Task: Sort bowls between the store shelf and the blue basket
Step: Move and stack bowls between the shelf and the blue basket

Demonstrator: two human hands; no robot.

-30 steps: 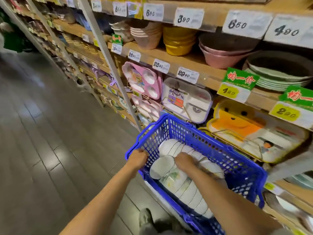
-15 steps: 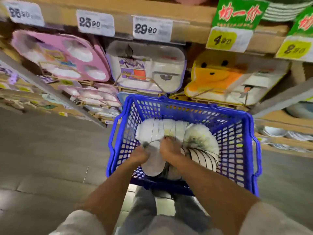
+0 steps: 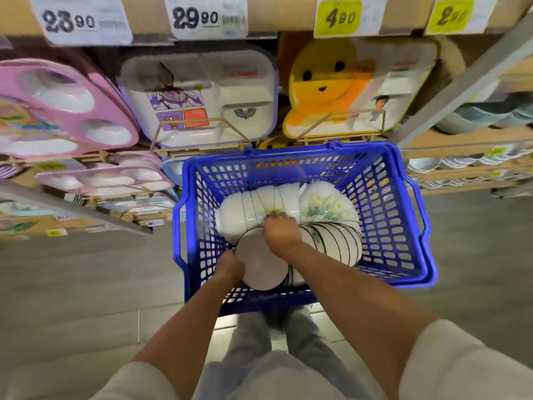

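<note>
A blue basket (image 3: 403,226) stands on the floor against the store shelf (image 3: 288,15). Inside it lie curved stacks of white bowls (image 3: 248,209), some with a yellow flower print (image 3: 320,206). Nearest me is a stack of white bowls lying on its side (image 3: 259,261), its round face turned toward me. My left hand (image 3: 229,268) grips that stack's lower left rim. My right hand (image 3: 281,232) curls over its upper right edge, fingers hidden among the bowls.
Children's divided plates, pink (image 3: 57,111), white (image 3: 202,93) and orange (image 3: 326,88), lean on wire racks just behind the basket. More bowls (image 3: 432,164) sit on low shelves to the right. Grey floor (image 3: 72,284) spreads left; my legs (image 3: 274,336) are under the basket's near rim.
My view has tilted down and closer to the basket. Both hands have settled on the nearest bowl stack, the left moving from the basket rim onto the stack's edge.
</note>
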